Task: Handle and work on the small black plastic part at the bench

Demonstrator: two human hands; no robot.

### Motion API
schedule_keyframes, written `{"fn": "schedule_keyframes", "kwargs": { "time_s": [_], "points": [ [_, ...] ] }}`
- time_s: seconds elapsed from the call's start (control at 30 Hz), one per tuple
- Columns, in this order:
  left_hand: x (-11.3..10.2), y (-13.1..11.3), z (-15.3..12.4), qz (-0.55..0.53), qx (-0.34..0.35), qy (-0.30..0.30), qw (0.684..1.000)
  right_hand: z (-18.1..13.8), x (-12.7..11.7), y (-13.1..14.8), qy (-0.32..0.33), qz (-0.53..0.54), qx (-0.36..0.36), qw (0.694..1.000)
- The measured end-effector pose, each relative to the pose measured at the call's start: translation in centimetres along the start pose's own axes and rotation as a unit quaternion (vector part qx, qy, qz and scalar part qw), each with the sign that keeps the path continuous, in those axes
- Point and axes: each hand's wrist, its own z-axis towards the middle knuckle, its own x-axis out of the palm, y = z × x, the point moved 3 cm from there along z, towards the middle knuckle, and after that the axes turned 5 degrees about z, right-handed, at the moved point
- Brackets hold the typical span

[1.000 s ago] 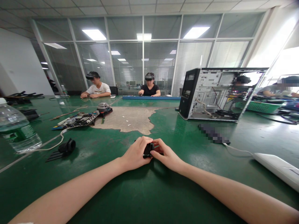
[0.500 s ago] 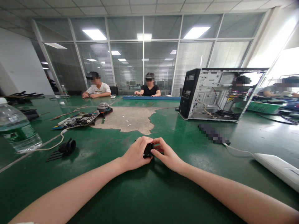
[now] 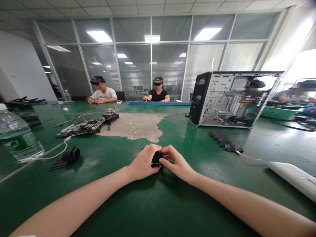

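Note:
A small black box-like part (image 3: 156,159) is held low over the green tabletop, in the middle of the view. My left hand (image 3: 145,160) wraps round its left side, thumb below and fingers over the top. From the right, my right hand (image 3: 174,162) pinches the part's right edge between thumb and fingers. Both hands are closed on it, and they cover much of its shape, so its exact kind does not show.
A black part with prongs (image 3: 70,155), a circuit board (image 3: 84,126) and a water bottle (image 3: 18,135) stand left. An open computer case (image 3: 202,98), a dark pixelated object (image 3: 224,141) and a white device (image 3: 292,176) are right. Several people sit around the table (image 3: 118,210).
My hands and the black part stay almost in place. Across the table, the hand of the person in black has shifted slightly.

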Motion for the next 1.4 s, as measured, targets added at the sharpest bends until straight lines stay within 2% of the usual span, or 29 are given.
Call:
{"fn": "schedule_keyframes", "kwargs": {
  "time_s": [0.13,0.27,0.37,0.5,0.57,0.7,0.93,1.1,1.4],
  "points": [
    [0.0,-0.1,0.0,0.0,-0.002,-0.002,1.0,0.1,0.0,-0.3,-0.004,0.012,0.03,0.999],
    [0.1,-0.1,0.1,-0.003,0.0,-0.008,1.0,0.1,0.2,-0.4,0.02,0.034,0.068,0.997],
    [0.1,-0.1,0.0,-0.003,-0.001,-0.007,1.0,-0.1,0.1,-0.2,0.016,0.021,0.044,0.999],
    [0.1,0.2,0.0,-0.002,-0.012,-0.006,1.0,-0.2,-0.3,-0.3,-0.04,-0.008,0.024,0.999],
    [0.2,0.5,0.0,0.0,-0.026,-0.007,1.0,-0.1,-0.4,-0.8,-0.053,-0.004,0.051,0.997],
    [0.2,0.8,0.0,0.001,-0.043,-0.009,0.999,0.3,-0.3,-1.6,-0.027,0.035,0.106,0.993],
    [-0.2,0.4,-0.3,0.012,-0.002,0.008,1.0,0.9,-0.2,-1.7,-0.007,0.128,0.118,0.985],
    [-0.1,-0.1,-0.3,0.023,0.036,0.029,0.999,1.3,-0.3,-1.9,-0.001,0.13,0.155,0.979],
    [0.0,0.4,-0.4,-0.022,0.008,0.008,1.0,0.9,0.1,-1.0,0.007,0.114,0.092,0.989]
  ]
}}
